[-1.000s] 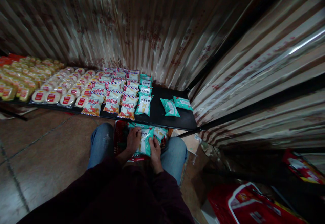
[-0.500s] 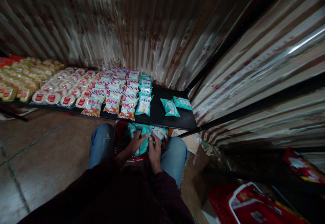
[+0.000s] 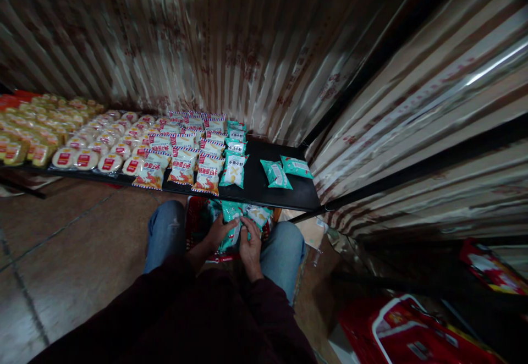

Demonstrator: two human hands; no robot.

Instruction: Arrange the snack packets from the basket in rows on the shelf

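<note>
Between my knees, a teal snack bag [image 3: 232, 216] is held over a red basket [image 3: 193, 213] containing more teal bags. My left hand [image 3: 218, 234] grips its left side, thumb lying across the front. At its right edge, my right hand [image 3: 249, 247] is closed with bent fingers against the same bag. Another teal bag [image 3: 259, 214] shows in the basket behind my right fingers. Above, on the black shelf [image 3: 256, 191], a teal bag [image 3: 234, 170] stands at the front of a short row. Two teal bags [image 3: 276, 174] lie apart to the right.
Left of the teal row sit red-and-white snack bags [image 3: 180, 165], round white packaged cakes [image 3: 86, 158] and yellow packs [image 3: 41, 152]. Striped plastic sheeting [image 3: 231, 39] hangs behind. A black metal bar [image 3: 388, 188] slopes along the right. A red bag [image 3: 412, 331] lies at lower right.
The teal bag in my hands has shifted slightly and turned, so more of its printed side shows. My right fingers have curled further over its edge. The shelf goods are unchanged.
</note>
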